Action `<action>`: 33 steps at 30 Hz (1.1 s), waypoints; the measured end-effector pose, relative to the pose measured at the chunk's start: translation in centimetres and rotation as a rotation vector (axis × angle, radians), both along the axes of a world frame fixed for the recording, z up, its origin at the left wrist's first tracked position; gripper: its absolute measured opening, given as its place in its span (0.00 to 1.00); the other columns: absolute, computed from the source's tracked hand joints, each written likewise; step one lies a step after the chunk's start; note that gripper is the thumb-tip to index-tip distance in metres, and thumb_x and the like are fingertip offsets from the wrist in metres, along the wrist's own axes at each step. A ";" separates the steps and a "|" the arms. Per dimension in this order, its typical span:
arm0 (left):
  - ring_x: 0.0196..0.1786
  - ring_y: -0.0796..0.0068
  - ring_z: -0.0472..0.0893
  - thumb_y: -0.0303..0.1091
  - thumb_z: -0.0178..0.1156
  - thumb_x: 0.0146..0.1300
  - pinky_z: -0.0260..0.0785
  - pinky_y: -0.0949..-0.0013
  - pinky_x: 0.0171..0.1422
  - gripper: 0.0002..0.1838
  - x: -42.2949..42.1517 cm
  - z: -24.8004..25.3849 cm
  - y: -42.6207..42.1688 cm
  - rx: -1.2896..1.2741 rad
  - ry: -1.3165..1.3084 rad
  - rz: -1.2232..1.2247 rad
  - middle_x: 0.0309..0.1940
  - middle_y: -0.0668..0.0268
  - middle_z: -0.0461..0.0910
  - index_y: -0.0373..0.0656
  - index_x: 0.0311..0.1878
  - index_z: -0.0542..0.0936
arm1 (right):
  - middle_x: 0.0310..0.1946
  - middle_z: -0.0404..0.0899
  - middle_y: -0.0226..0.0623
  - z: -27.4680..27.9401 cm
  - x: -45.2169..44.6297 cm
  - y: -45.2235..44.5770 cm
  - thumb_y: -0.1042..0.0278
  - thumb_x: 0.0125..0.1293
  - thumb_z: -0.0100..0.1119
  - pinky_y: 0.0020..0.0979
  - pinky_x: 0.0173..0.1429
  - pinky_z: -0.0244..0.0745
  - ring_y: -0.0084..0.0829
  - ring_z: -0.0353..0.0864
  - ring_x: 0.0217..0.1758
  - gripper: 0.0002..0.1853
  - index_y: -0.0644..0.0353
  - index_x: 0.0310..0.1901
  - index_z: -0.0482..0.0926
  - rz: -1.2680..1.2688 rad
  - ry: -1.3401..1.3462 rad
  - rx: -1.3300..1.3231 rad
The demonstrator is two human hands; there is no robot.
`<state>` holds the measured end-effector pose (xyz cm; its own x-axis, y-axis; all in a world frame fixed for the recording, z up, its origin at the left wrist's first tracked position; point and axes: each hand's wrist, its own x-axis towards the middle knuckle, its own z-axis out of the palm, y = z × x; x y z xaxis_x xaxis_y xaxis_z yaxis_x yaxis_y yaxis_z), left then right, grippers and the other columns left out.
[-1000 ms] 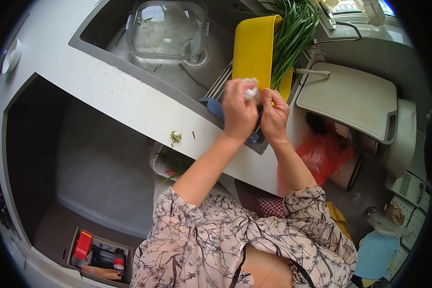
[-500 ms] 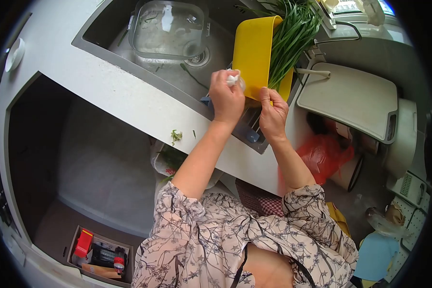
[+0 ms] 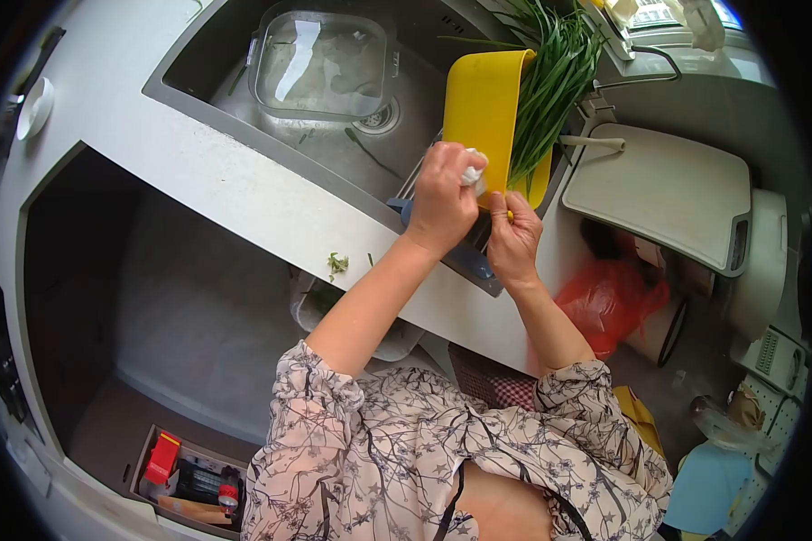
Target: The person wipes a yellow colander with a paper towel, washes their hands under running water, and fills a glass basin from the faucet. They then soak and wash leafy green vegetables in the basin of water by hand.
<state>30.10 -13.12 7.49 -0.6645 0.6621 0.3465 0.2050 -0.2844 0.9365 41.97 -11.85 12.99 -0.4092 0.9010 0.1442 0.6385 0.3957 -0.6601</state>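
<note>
A yellow curved plastic piece, perhaps a bent cutting mat, stands at the right end of the sink. Long green leaves like chives lie against its inner side and hang over its far end. My left hand is closed around a crumpled white tissue or cloth at the near end of its outer wall. My right hand pinches the near edge, where a small yellow bit shows between thumb and fingers. Below both hands is a rack with blue ends, partly hidden by them.
A clear square tub sits in the metal sink by the drain. Green scraps lie on the white counter. To the right are a pale cutting board and a red plastic bag. A drawer holds small items.
My left hand has moved a little to the right with the white wad, closer to my right hand. My right hand keeps its hold on the yellow edge. The view has shifted slightly.
</note>
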 end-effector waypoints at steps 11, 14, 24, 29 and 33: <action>0.44 0.60 0.77 0.22 0.63 0.57 0.71 0.63 0.48 0.09 -5.2 -0.5 0.3 -0.063 -0.102 -0.040 0.40 0.58 0.76 0.41 0.41 0.79 | 0.30 0.78 0.40 1.6 2.9 -4.5 0.67 0.61 0.59 0.38 0.36 0.67 0.42 0.78 0.36 0.06 0.59 0.36 0.78 -0.024 -0.405 -0.001; 0.45 0.59 0.77 0.19 0.64 0.54 0.72 0.63 0.48 0.14 -5.4 -0.9 0.2 -0.062 -0.018 -0.101 0.43 0.57 0.74 0.43 0.44 0.80 | 0.32 0.81 0.39 2.2 1.2 -4.3 0.63 0.59 0.60 0.38 0.37 0.71 0.42 0.80 0.37 0.10 0.60 0.39 0.79 -0.125 -0.510 -0.109; 0.44 0.56 0.73 0.15 0.62 0.41 0.72 0.60 0.47 0.24 -10.0 0.6 4.4 0.164 0.065 -0.551 0.43 0.61 0.74 0.43 0.46 0.80 | 0.34 0.83 0.40 2.6 -4.4 -3.7 0.63 0.60 0.61 0.32 0.44 0.75 0.33 0.83 0.38 0.15 0.64 0.44 0.80 -0.540 -0.355 -0.295; 0.44 0.55 0.73 0.15 0.61 0.42 0.72 0.59 0.48 0.22 -6.7 2.8 4.9 0.058 0.028 -0.600 0.42 0.60 0.74 0.42 0.44 0.80 | 0.34 0.78 0.28 5.9 -8.5 3.3 0.65 0.72 0.51 0.21 0.44 0.69 0.17 0.72 0.37 0.13 0.69 0.41 0.78 -0.623 0.307 -0.210; 0.44 0.52 0.73 0.15 0.58 0.43 0.71 0.56 0.48 0.18 -8.1 3.2 8.0 0.031 -0.032 -0.702 0.40 0.57 0.75 0.40 0.40 0.80 | 0.27 0.71 0.21 3.2 -9.3 3.1 0.62 0.77 0.45 0.19 0.34 0.61 0.14 0.61 0.31 0.18 0.66 0.32 0.75 -0.658 0.279 -0.119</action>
